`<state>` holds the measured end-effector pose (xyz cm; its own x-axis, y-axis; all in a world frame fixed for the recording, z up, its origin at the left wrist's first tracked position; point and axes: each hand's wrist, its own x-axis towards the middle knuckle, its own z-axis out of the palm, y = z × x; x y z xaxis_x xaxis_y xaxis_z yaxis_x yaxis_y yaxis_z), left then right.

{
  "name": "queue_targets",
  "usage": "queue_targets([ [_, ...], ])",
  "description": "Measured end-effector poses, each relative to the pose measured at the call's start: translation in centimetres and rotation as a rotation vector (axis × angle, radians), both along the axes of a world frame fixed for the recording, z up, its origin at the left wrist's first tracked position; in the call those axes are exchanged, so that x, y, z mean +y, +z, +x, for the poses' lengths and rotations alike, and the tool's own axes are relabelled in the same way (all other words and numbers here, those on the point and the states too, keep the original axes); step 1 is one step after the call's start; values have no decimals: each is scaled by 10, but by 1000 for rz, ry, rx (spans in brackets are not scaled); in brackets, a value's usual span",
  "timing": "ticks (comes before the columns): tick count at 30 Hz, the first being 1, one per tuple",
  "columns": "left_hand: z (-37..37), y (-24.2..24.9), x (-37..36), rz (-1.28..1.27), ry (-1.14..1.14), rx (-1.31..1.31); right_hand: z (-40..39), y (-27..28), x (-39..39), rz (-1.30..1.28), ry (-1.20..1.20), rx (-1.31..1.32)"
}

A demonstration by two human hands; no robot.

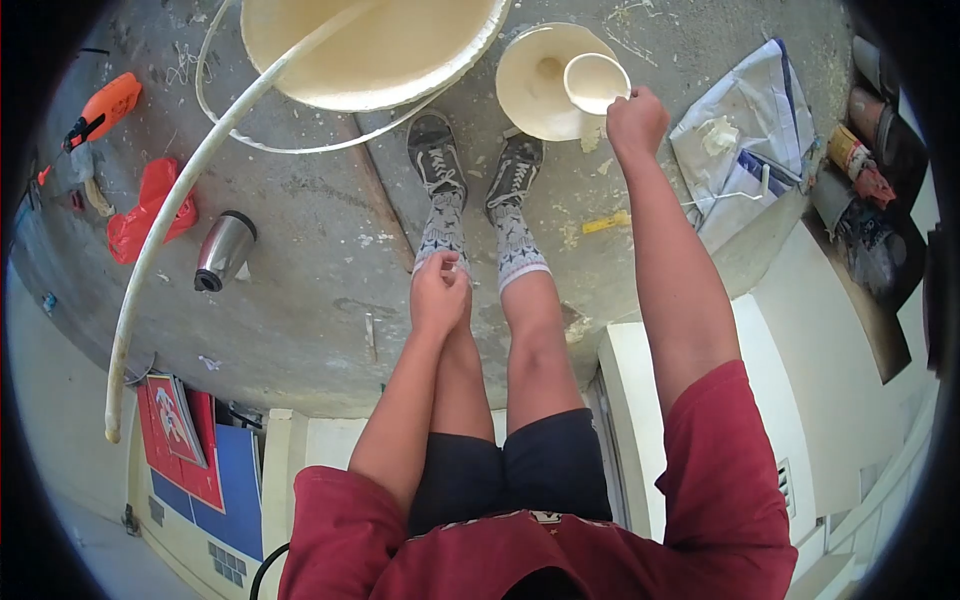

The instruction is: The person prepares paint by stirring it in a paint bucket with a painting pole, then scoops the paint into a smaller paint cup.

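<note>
My right hand (637,122) is closed on the rim side of a small white cup (597,82) that has pale, creamy liquid inside. The cup hangs over the right side of a round cream-coloured bucket (520,95), whose inside narrows to a darker patch at the bottom. My left hand (440,292) rests by my left shin, just above the patterned sock, with its fingers curled and pinched together; I cannot tell what, if anything, is between them.
A large tub (370,60) of creamy liquid stands at the top, with a long pale stick (190,180) leaning across its rim. Leftward lie a steel tumbler (227,250), a red plastic bag (150,210) and an orange bottle (105,108). A crumpled white sack (740,120) lies right.
</note>
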<state>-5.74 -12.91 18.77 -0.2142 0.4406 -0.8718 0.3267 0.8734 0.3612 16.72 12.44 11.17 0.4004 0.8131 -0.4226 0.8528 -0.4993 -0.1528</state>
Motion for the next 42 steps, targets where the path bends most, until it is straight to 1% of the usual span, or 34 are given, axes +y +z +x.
queue_targets([
  [1,-1,-5,2,-1,2,-4,-2,-1,0,14,2,-19],
  [3,-1,-15,4,19,-96,18,-10,3,1,23,7,-42],
  [5,0,-21,8,9,-106,15,-16,6,2,-5,13,-32],
  [6,0,-20,10,0,-117,16,-14,3,2,-11,17,-36],
  [8,5,-11,16,22,-134,3,-11,-4,1,-125,110,-48],
  [12,16,16,35,106,-185,-31,-21,0,7,-158,132,-87],
  [16,21,13,19,57,-126,-117,-19,-6,10,-166,197,-79],
  [18,17,16,14,90,-206,-81,-17,-12,13,-154,230,-68],
  [19,13,19,10,85,-203,-82,-17,-17,17,-198,253,-80],
  [21,1,31,11,178,-361,-61,-19,-19,20,-250,275,-94],
  [22,-3,41,13,173,-361,-62,-22,-18,26,-348,273,-114],
  [23,-8,54,15,129,-424,-44,-26,-17,31,-444,269,-134],
  [24,-12,67,16,81,-486,-25,-27,-18,35,-450,268,-131],
  [26,-18,91,17,57,-521,5,-31,-21,41,-516,318,-144],
  [27,-19,100,13,35,-553,33,-27,-33,42,-520,319,-143],
  [29,-17,109,-2,4,-572,37,-22,-51,49,-552,462,-148],
  [30,-15,109,-6,-19,-589,43,-22,-58,53,-552,461,-144],
  [31,-15,107,-8,-22,-592,45,-21,-64,58,-605,523,-157],
  [32,-14,104,-7,-14,-614,42,-24,-63,62,-658,586,-170],
  [33,-14,98,-5,-3,-637,38,-26,-63,66,-655,584,-169],
  [35,-14,68,10,10,-599,-13,-30,-64,70,-740,665,-195],
  [36,-13,48,20,20,-558,-64,-30,-67,70,-742,664,-199],
  [38,-5,0,44,153,-374,-82,-30,-75,74,-744,680,-218],
  [40,6,-54,69,167,-291,-95,-30,-80,77,-760,703,-224],
  [42,23,-100,92,32,-157,-88,-28,-83,77,-785,727,-227],
])
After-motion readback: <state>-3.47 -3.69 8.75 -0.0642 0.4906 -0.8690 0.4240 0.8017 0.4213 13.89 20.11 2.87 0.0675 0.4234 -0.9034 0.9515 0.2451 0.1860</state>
